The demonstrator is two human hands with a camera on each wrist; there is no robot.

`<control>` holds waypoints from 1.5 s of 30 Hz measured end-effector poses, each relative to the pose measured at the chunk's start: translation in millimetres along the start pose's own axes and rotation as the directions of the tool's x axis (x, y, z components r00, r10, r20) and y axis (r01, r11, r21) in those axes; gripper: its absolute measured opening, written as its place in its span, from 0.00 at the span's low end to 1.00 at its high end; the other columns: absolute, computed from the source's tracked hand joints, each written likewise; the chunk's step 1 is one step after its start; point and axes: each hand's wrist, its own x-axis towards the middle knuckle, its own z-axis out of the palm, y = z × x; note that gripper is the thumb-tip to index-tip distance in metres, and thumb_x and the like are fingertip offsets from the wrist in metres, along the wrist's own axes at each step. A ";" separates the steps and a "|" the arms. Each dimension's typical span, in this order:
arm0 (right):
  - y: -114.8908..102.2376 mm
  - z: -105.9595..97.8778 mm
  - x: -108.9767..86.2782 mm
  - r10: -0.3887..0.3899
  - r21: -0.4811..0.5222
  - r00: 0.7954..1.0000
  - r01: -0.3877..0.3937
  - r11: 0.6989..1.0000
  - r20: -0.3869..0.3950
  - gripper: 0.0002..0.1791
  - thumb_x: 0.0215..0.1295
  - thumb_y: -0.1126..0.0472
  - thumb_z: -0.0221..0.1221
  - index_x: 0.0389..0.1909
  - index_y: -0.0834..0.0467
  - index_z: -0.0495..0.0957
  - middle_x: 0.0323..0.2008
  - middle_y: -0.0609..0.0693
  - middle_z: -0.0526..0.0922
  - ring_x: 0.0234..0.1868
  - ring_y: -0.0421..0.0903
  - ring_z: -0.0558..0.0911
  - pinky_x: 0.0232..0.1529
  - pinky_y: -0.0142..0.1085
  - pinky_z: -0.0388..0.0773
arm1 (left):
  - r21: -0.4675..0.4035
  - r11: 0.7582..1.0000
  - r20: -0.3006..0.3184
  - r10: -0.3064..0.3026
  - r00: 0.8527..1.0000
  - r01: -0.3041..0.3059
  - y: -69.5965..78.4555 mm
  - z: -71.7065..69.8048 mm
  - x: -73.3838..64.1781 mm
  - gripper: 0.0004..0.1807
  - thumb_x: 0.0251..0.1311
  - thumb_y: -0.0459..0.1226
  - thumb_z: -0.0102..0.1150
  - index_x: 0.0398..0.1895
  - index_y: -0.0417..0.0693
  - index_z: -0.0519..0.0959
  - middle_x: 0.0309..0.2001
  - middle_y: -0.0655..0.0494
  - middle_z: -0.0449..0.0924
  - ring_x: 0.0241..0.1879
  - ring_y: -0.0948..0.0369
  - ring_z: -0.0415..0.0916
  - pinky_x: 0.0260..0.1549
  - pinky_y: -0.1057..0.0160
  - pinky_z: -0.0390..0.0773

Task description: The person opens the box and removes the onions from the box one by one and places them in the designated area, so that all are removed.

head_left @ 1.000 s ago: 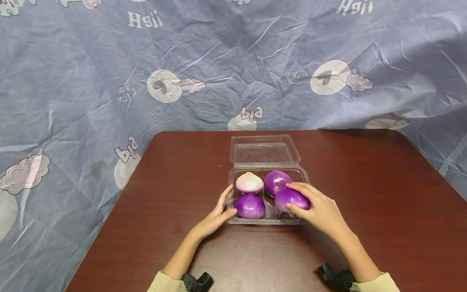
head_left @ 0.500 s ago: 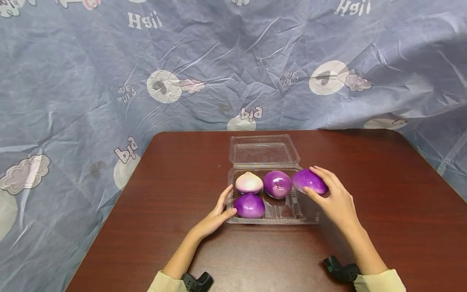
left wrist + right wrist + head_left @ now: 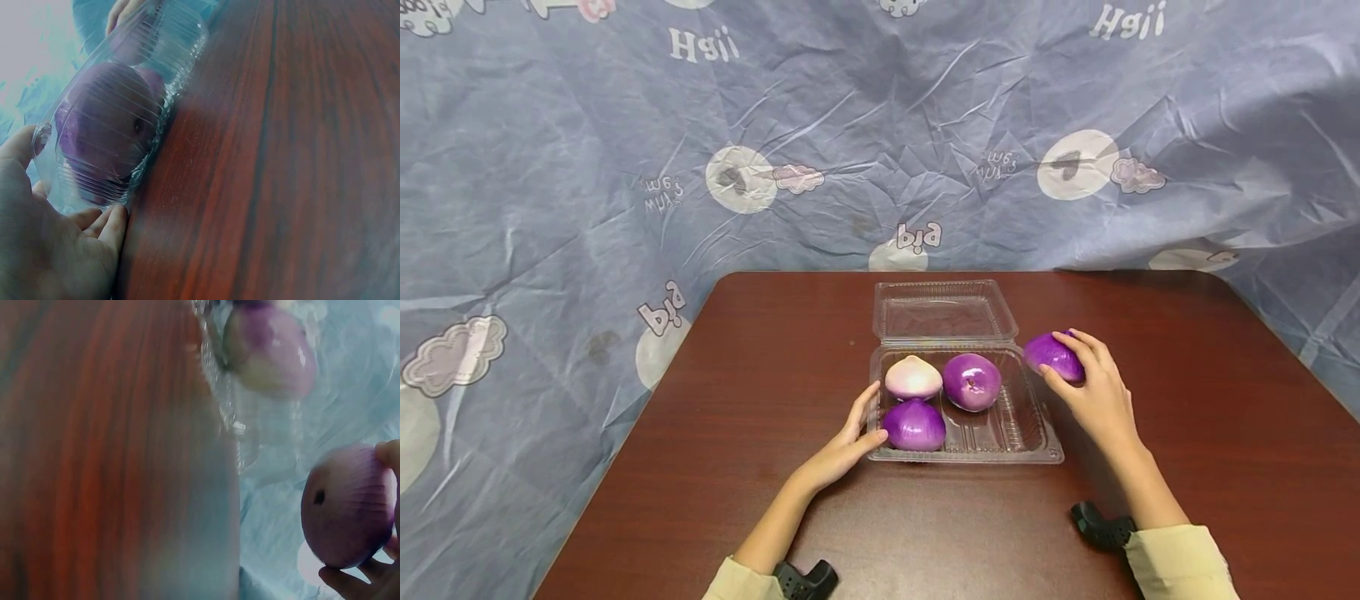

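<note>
One onion [image 3: 1049,358] moved rightward, right hand [image 3: 1101,396] gripping; left hand [image 3: 841,452] spread beside three others [image 3: 914,425].

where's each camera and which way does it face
Head: worn on head, facing forward and down at the container; left hand and right hand show.
Left wrist: worn there, facing container's side and table; left hand near, right hand beyond.
Right wrist: worn there, facing table and held onion; part of right hand shows.
Head and right wrist share that onion.
</note>
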 end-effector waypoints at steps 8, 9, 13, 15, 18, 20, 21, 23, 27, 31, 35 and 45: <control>18.1 6.9 5.3 0.073 -0.015 0.997 -0.072 0.997 0.034 0.27 0.56 0.49 0.59 0.58 0.49 0.69 0.63 0.54 0.64 0.59 0.62 0.67 0.38 0.64 0.66 | -0.001 1.000 -0.003 0.001 1.000 -0.001 -0.6 1.5 0.1 0.38 0.66 0.42 0.42 0.71 0.57 0.31 0.72 0.44 0.30 0.71 0.46 0.36 0.66 0.41 0.42; 20.1 7.4 5.4 0.078 -0.018 0.996 -0.077 0.997 0.038 0.27 0.56 0.49 0.59 0.58 0.50 0.70 0.62 0.55 0.64 0.59 0.62 0.67 0.39 0.64 0.66 | 0.001 1.000 -0.005 -0.004 1.000 0.004 -0.5 1.6 0.1 0.38 0.66 0.43 0.42 0.71 0.57 0.31 0.72 0.44 0.30 0.71 0.47 0.36 0.66 0.41 0.42; 28.1 9.6 4.5 0.092 -0.027 0.994 -0.090 0.996 0.054 0.27 0.55 0.50 0.60 0.56 0.53 0.71 0.61 0.57 0.64 0.58 0.63 0.66 0.39 0.65 0.67 | 0.002 1.000 -0.010 -0.011 1.000 0.011 -0.8 1.4 0.3 0.39 0.66 0.45 0.43 0.70 0.59 0.32 0.72 0.46 0.30 0.71 0.49 0.35 0.66 0.41 0.41; 32.3 10.9 3.7 0.094 -0.032 0.994 -0.092 0.995 0.057 0.27 0.55 0.51 0.61 0.55 0.54 0.71 0.61 0.58 0.64 0.58 0.63 0.66 0.39 0.65 0.67 | 0.003 1.000 -0.008 -0.009 1.000 0.009 -1.2 1.3 0.4 0.39 0.66 0.45 0.43 0.70 0.59 0.32 0.72 0.46 0.30 0.71 0.48 0.35 0.66 0.41 0.41; 38.0 13.1 2.6 0.098 -0.038 0.993 -0.096 0.995 0.063 0.27 0.54 0.51 0.62 0.55 0.54 0.71 0.60 0.59 0.64 0.58 0.63 0.65 0.39 0.65 0.67 | 0.000 1.000 -0.005 -0.011 1.000 0.011 -1.2 1.0 0.4 0.38 0.66 0.43 0.42 0.70 0.59 0.32 0.72 0.46 0.30 0.71 0.48 0.37 0.66 0.41 0.43; 41.2 14.7 2.0 0.098 -0.036 0.993 -0.096 0.995 0.062 0.27 0.54 0.50 0.62 0.54 0.54 0.71 0.60 0.59 0.64 0.58 0.63 0.65 0.38 0.66 0.67 | 0.000 1.000 -0.001 -0.010 1.000 0.010 -0.5 1.0 -0.1 0.38 0.66 0.42 0.42 0.70 0.58 0.31 0.72 0.45 0.30 0.71 0.47 0.37 0.66 0.41 0.43; 42.7 15.5 1.8 0.097 -0.036 0.993 -0.095 0.995 0.062 0.27 0.54 0.50 0.62 0.54 0.54 0.71 0.60 0.59 0.64 0.58 0.63 0.65 0.38 0.66 0.67 | -0.001 1.000 0.001 -0.008 1.000 0.008 -0.1 1.1 -0.3 0.38 0.66 0.41 0.42 0.70 0.58 0.31 0.72 0.45 0.29 0.71 0.47 0.37 0.66 0.41 0.43; 45.1 16.9 1.3 0.098 -0.040 0.993 -0.096 0.995 0.064 0.27 0.54 0.49 0.62 0.54 0.54 0.71 0.60 0.58 0.64 0.59 0.63 0.64 0.38 0.66 0.66 | -0.004 1.000 0.003 -0.008 1.000 0.009 0.7 1.1 -0.6 0.38 0.66 0.39 0.41 0.70 0.58 0.31 0.72 0.44 0.29 0.71 0.46 0.37 0.65 0.41 0.43; 48.2 18.3 -0.2 0.097 -0.062 0.992 -0.093 0.994 0.078 0.27 0.54 0.48 0.61 0.54 0.52 0.70 0.61 0.57 0.63 0.59 0.63 0.64 0.36 0.66 0.66 | -0.004 1.000 0.007 -0.008 1.000 0.008 2.0 1.0 -1.3 0.38 0.66 0.40 0.41 0.70 0.57 0.30 0.72 0.43 0.28 0.70 0.45 0.37 0.65 0.40 0.43; 47.8 18.7 -2.0 0.083 -0.087 0.991 -0.074 0.993 0.102 0.26 0.53 0.50 0.61 0.53 0.50 0.69 0.61 0.55 0.61 0.58 0.63 0.63 0.34 0.66 0.66 | 0.002 1.000 -0.001 -0.015 1.000 0.015 2.6 0.4 -1.5 0.38 0.66 0.42 0.42 0.70 0.59 0.31 0.72 0.44 0.30 0.71 0.47 0.34 0.65 0.40 0.42; 46.7 19.9 -3.1 0.057 -0.096 0.993 -0.047 0.994 0.104 0.25 0.52 0.52 0.62 0.52 0.49 0.69 0.61 0.55 0.60 0.58 0.63 0.63 0.34 0.65 0.66 | 0.000 1.000 -0.011 -0.026 1.000 0.026 2.9 0.2 -1.2 0.38 0.65 0.42 0.43 0.70 0.60 0.32 0.72 0.45 0.30 0.71 0.50 0.31 0.65 0.40 0.40; 42.2 19.1 -1.4 -0.006 -0.055 0.998 0.009 0.998 0.070 0.24 0.52 0.53 0.62 0.51 0.50 0.70 0.62 0.56 0.62 0.59 0.65 0.62 0.51 0.62 0.57 | 0.005 0.999 -0.012 -0.040 0.999 0.040 0.9 0.1 -0.8 0.39 0.65 0.43 0.43 0.70 0.62 0.32 0.72 0.45 0.30 0.71 0.50 0.29 0.65 0.39 0.39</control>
